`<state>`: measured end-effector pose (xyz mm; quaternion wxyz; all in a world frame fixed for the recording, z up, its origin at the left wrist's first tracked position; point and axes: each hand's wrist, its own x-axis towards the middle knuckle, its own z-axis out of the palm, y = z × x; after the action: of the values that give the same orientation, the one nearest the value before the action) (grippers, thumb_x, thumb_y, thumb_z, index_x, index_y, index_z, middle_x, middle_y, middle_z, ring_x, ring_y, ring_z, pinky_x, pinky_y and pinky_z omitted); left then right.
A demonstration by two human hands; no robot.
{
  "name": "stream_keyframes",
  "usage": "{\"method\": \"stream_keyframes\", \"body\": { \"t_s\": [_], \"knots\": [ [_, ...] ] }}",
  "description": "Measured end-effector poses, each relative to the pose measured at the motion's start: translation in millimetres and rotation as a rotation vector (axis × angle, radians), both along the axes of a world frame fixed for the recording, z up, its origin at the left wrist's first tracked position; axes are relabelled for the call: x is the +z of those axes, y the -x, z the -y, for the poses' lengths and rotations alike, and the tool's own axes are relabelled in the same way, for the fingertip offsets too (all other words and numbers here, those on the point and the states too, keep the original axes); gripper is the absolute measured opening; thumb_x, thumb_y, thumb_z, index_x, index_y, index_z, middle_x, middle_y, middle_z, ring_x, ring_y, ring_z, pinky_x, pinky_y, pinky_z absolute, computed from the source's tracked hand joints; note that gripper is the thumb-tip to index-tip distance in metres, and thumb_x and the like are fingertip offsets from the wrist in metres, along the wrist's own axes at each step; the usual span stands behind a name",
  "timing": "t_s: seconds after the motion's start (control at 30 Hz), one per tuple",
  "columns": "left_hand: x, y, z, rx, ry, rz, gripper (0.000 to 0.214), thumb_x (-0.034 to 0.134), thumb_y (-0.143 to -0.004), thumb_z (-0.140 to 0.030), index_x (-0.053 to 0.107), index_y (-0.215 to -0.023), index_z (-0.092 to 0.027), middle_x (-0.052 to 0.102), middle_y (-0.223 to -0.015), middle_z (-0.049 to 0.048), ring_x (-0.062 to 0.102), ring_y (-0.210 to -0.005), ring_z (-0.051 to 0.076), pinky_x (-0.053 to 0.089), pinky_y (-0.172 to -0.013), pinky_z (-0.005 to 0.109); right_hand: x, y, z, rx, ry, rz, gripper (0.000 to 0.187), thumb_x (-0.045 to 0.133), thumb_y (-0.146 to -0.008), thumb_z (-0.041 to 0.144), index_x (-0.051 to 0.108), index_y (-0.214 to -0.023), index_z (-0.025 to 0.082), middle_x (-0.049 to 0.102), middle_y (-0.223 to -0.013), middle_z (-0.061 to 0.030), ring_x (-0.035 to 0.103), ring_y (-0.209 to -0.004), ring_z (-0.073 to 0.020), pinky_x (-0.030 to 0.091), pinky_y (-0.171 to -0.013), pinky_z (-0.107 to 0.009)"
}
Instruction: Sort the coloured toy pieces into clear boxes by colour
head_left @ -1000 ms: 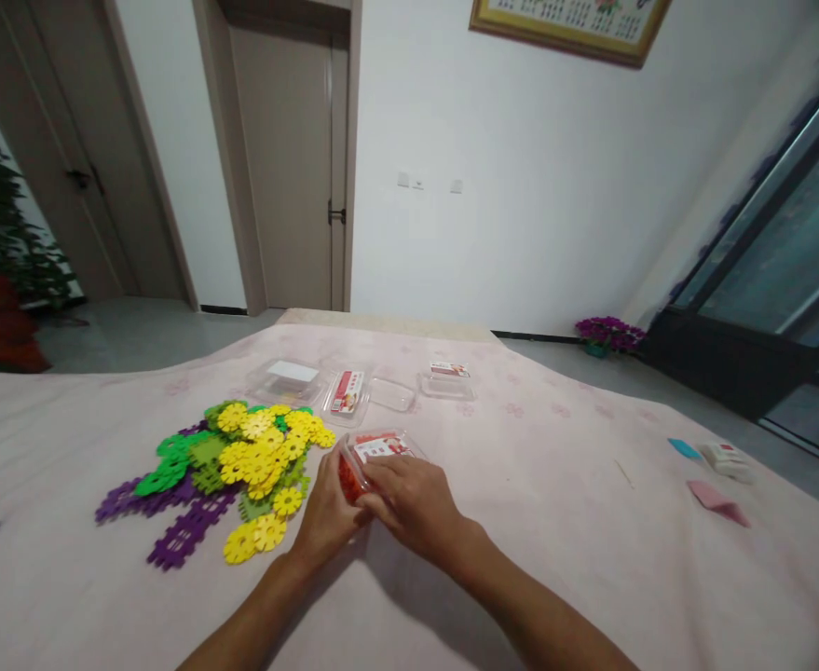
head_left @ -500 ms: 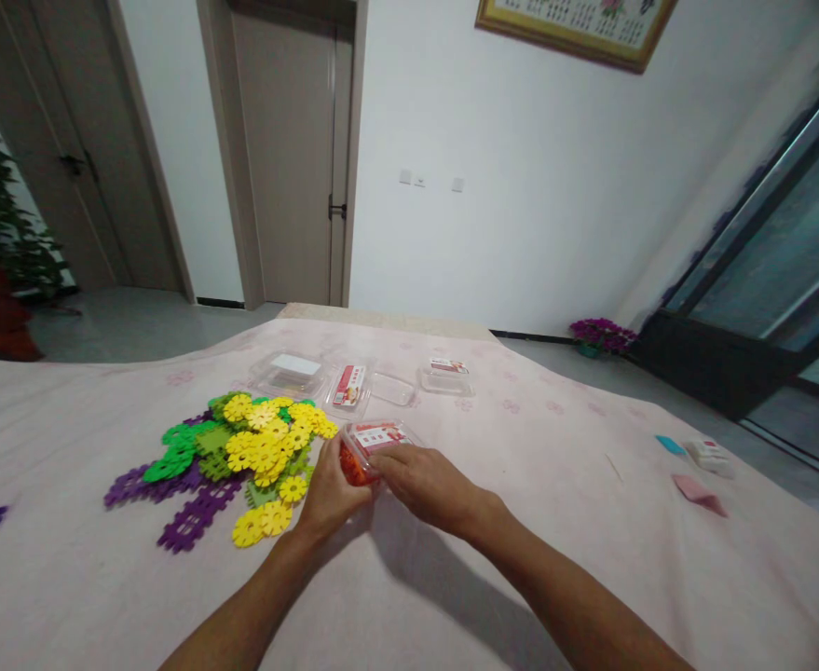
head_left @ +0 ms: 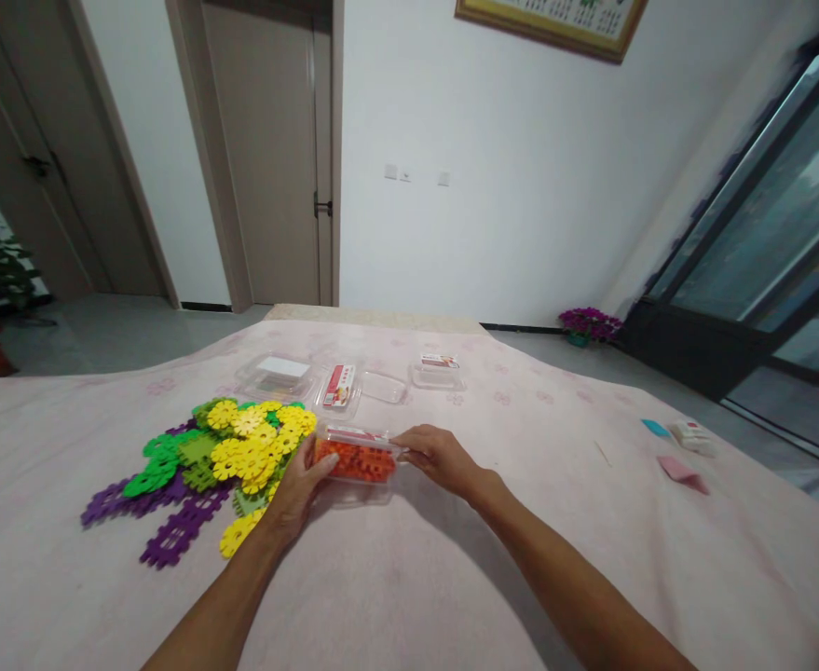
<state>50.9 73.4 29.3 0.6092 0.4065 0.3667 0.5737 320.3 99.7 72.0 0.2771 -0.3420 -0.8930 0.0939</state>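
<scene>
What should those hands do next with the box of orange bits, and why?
Maybe tip the box level: its label shows nearly edge-on, so its top seems turned away. The left hand grips one end and the right hand is at the other, so both could steady it.

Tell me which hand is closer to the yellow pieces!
Left. The left hand is just beside the yellow pieces, on their right, at the left end of the clear box. The right hand is farther right, at the box's other end.
</scene>
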Motion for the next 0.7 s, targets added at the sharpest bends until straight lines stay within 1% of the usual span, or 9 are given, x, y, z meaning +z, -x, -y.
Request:
{"method": "stream_keyframes", "body": {
  "t_s": [0.1, 0.2, 0.33, 0.47, 0.57, 0.63, 0.7],
  "knots": [
    [0.8, -3.4, -0.4, 0.015, 0.050, 0.087, 0.068, 0.076, -0.078, -0.036, 0.049, -0.138, -0.022, 0.065, -0.132, 0.0100, 0.066, -0.115, 0.025, 0.055, -0.095, 0.042, 7.4, 6.3, 6.5, 0.011, 0.016, 0.032, 0.030, 0.059, -0.096, 0.040, 0.073, -0.116, 0.023, 0.077, -0.100, -0.0091, 0.070, -0.091, -0.0195, 0.053, -0.083, -0.031],
    [3.7, -6.4, -0.7, 0.043, 0.084, 0.135, 0.066, 0.078, -0.077, -0.035, 0.051, -0.136, -0.023, 0.069, -0.124, 0.0076, 0.069, -0.105, 0.021, 0.057, -0.089, 0.037, 14.4, 8.5, 10.1, 0.056, 0.048, 0.016, 0.032, 0.056, -0.098, 0.044, 0.072, -0.117, 0.024, 0.077, -0.102, -0.0075, 0.069, -0.093, -0.0188, 0.051, -0.085, -0.030],
    [4.7, -8.9, -2.9, 0.073, 0.093, 0.152, 0.061, 0.080, -0.075, -0.036, 0.057, -0.129, -0.020, 0.072, -0.115, 0.0057, 0.070, -0.098, 0.019, 0.057, -0.087, 0.035, 21.7, 6.3, 9.3, 0.101, 0.077, -0.016, 0.035, 0.046, -0.103, 0.041, 0.070, -0.121, 0.025, 0.077, -0.103, -0.0073, 0.068, -0.093, -0.0170, 0.050, -0.087, -0.031],
    [6.6, -11.8, -3.4, 0.085, 0.074, 0.144, 0.057, 0.080, -0.073, -0.039, 0.061, -0.122, -0.018, 0.073, -0.110, 0.0051, 0.070, -0.096, 0.019, 0.055, -0.089, 0.035, 24.0, 1.1, 7.0, 0.118, 0.079, -0.008, 0.035, 0.047, -0.102, 0.041, 0.072, -0.118, 0.022, 0.076, -0.101, -0.0086, 0.068, -0.094, -0.0177, 0.050, -0.088, -0.032],
    [8.5, -13.8, -1.9, 0.082, 0.072, 0.123, 0.056, 0.081, -0.072, -0.042, 0.062, -0.118, -0.016, 0.073, -0.104, 0.0053, 0.070, -0.091, 0.020, 0.055, -0.087, 0.035, 23.7, -2.7, 7.9, 0.124, 0.127, 0.003, 0.035, 0.047, -0.102, 0.041, 0.073, -0.116, 0.023, 0.076, -0.104, -0.0088, 0.068, -0.097, -0.0181, 0.051, -0.087, -0.032],
    [8.7, -14.4, -0.7, 0.095, 0.071, 0.107, 0.055, 0.081, -0.071, -0.043, 0.063, -0.116, -0.016, 0.073, -0.103, 0.0051, 0.069, -0.089, 0.019, 0.056, -0.085, 0.034, 23.7, -4.1, 10.2, 0.122, 0.155, 0.027, 0.034, 0.045, -0.103, 0.038, 0.072, -0.117, 0.023, 0.076, -0.106, -0.0085, 0.069, -0.097, -0.0174, 0.052, -0.086, -0.030],
    [8.3, -14.7, -0.2, 0.106, 0.078, 0.100, 0.055, 0.081, -0.070, -0.044, 0.063, -0.115, -0.016, 0.073, -0.102, 0.0049, 0.069, -0.088, 0.019, 0.056, -0.083, 0.034, 23.9, -4.1, 13.3, 0.119, 0.131, 0.053, 0.034, 0.044, -0.103, 0.033, 0.072, -0.116, 0.021, 0.076, -0.104, -0.0087, 0.070, -0.094, -0.0168, 0.052, -0.084, -0.029]
  ]
}}
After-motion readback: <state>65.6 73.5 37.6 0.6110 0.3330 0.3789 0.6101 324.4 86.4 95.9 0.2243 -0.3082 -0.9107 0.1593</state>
